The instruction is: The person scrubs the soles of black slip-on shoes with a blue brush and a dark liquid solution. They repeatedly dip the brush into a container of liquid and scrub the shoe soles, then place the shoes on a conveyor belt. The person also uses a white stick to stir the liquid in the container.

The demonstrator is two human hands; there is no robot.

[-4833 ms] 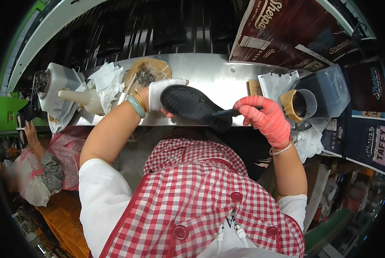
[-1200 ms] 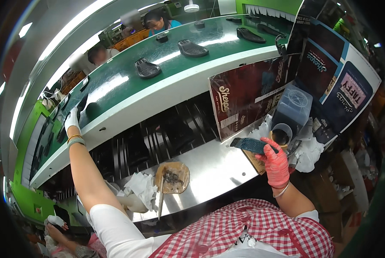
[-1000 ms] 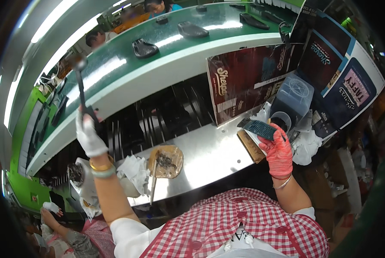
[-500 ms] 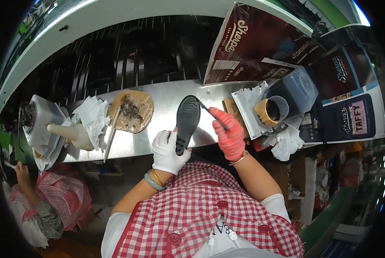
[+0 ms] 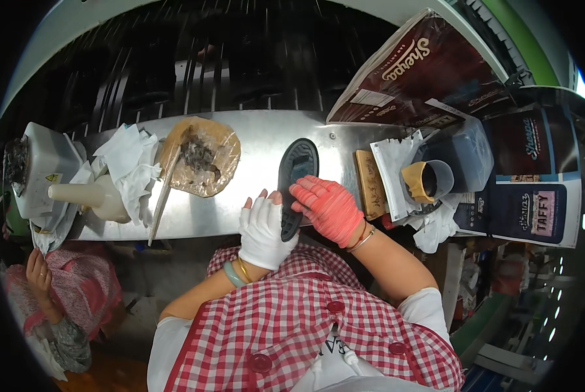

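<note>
**Pad Moves From Rim to Face of Black Sole**

A worker in a red-checked apron (image 5: 279,307) bends over a shoe sole at a metal surface (image 5: 256,157). The left hand (image 5: 266,228), in a white fingerless glove, grips the black sole (image 5: 286,178) near its lower end, fingers slightly spread along its left edge. The right hand (image 5: 332,208), gloved in coral, closes on a dark teal pad (image 5: 301,171), fingers bunched together, thumb hidden. Moments ago the pad stood edge-on at the sole's upper rim; now it lies across the face, suggesting that the work has shifted inward from the edge.

The sole stands upright in view between the hands, over the surface's front edge; whether it rests there cannot be told. To its left, a pale stick (image 5: 162,196) lies against a tan disc (image 5: 217,140) bearing dark residue; a cream bottle (image 5: 109,199) sits farther left. A wooden block (image 5: 371,186) and clear cup (image 5: 444,179) stand right. Beyond rises a maroon printed board (image 5: 430,72).
</note>
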